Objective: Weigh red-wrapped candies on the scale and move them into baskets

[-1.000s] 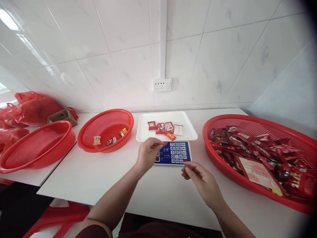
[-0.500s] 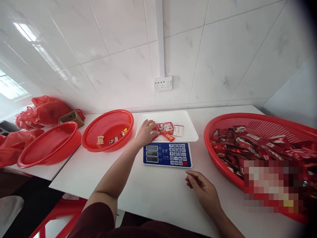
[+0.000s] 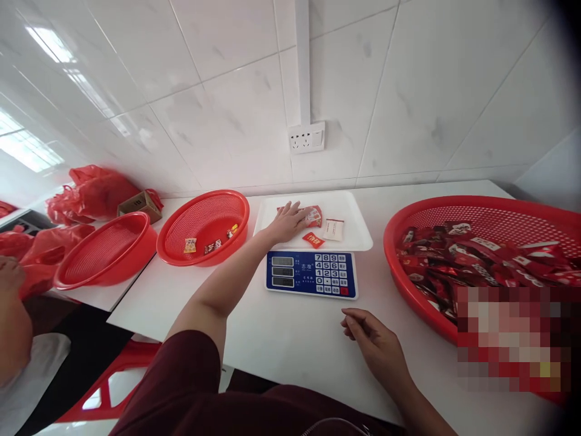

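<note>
My left hand (image 3: 287, 223) reaches over the white tray (image 3: 356, 233) of a blue-faced scale (image 3: 312, 274) and lies flat, fingers spread, on the red snack packets (image 3: 313, 215) there. A small red packet (image 3: 313, 240) and a white packet (image 3: 333, 229) lie beside it on the tray. My right hand (image 3: 374, 342) rests on the white table in front of the scale, its fingers loosely curled and holding nothing that I can see.
A large red basket (image 3: 408, 209) full of red packets stands at the right. A smaller red basket (image 3: 204, 227) with three packets sits left of the scale, another red basket (image 3: 104, 248) and red bags (image 3: 91, 194) farther left. Another person's arm (image 3: 13, 321) shows at the left edge.
My left hand moved from above the scale's keypad onto the tray and now lies over the packets. My right hand sank to the table and drew back slightly.
</note>
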`<move>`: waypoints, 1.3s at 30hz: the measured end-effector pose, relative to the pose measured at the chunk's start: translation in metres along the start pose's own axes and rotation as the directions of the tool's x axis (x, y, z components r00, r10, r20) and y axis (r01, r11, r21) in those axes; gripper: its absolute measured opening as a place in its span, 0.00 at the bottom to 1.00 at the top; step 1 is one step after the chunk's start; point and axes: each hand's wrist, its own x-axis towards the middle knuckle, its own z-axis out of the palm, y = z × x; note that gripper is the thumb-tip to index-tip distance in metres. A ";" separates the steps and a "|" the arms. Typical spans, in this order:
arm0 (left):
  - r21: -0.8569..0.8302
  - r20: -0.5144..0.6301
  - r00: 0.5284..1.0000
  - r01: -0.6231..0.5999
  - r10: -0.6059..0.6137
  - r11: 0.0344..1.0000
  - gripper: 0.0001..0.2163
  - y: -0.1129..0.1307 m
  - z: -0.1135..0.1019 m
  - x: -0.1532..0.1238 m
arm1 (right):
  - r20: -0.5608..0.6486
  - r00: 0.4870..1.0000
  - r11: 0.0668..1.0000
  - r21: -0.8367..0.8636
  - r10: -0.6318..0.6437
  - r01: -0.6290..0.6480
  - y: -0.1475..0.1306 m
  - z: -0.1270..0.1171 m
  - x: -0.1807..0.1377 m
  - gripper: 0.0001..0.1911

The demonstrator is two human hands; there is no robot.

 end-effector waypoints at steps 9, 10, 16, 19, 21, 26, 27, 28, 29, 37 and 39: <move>-0.038 0.063 0.998 -0.022 0.024 0.999 0.31 0.015 0.001 -0.007 | 0.014 1.000 1.000 -0.017 0.027 -0.027 -0.003 0.001 -0.002 0.16; -0.030 0.070 0.997 -0.020 0.022 0.999 0.30 0.017 0.000 -0.006 | 0.014 0.999 0.999 -0.020 0.032 -0.032 -0.004 0.001 -0.001 0.16; 0.017 0.046 0.995 -0.091 0.090 0.996 0.24 0.033 -0.003 0.002 | -0.019 1.000 0.999 -0.043 0.018 -0.019 -0.002 0.000 0.000 0.17; 0.066 0.090 0.967 -0.245 0.238 0.967 0.24 0.045 0.001 0.004 | -0.041 0.999 0.999 -0.043 0.006 -0.008 0.002 0.000 0.002 0.18; 0.111 0.113 0.955 -0.288 0.276 0.951 0.23 0.048 0.003 0.004 | -0.048 0.999 0.999 -0.045 0.009 -0.011 0.004 0.000 0.002 0.18; 0.096 0.057 0.980 -0.196 0.191 0.976 0.21 0.039 0.000 -0.004 | -0.085 0.996 0.998 -0.050 0.026 -0.030 0.004 0.000 0.004 0.18; 0.070 0.016 0.983 -0.182 0.182 0.981 0.21 0.035 -0.002 -0.009 | -0.090 0.996 0.998 -0.058 0.029 -0.034 0.003 0.000 0.005 0.18; 0.038 -0.039 0.983 -0.178 0.180 0.983 0.21 0.031 -0.004 -0.016 | -0.094 0.995 0.997 -0.066 0.031 -0.038 0.003 0.000 0.005 0.18; -0.003 -0.105 0.977 -0.184 0.183 0.983 0.21 0.025 -0.006 -0.026 | -0.098 0.995 0.996 -0.074 0.034 -0.041 0.002 0.000 0.005 0.18; -0.545 -0.488 0.827 -0.039 -0.279 0.838 0.18 -0.030 0.019 -0.160 | -0.107 0.994 0.984 -0.174 0.029 -0.047 0.002 0.002 0.006 0.19; -0.650 -0.441 0.792 0.043 -0.422 0.759 0.18 -0.039 0.037 -0.186 | -0.114 0.993 0.976 -0.214 0.024 -0.048 0.005 0.004 0.006 0.20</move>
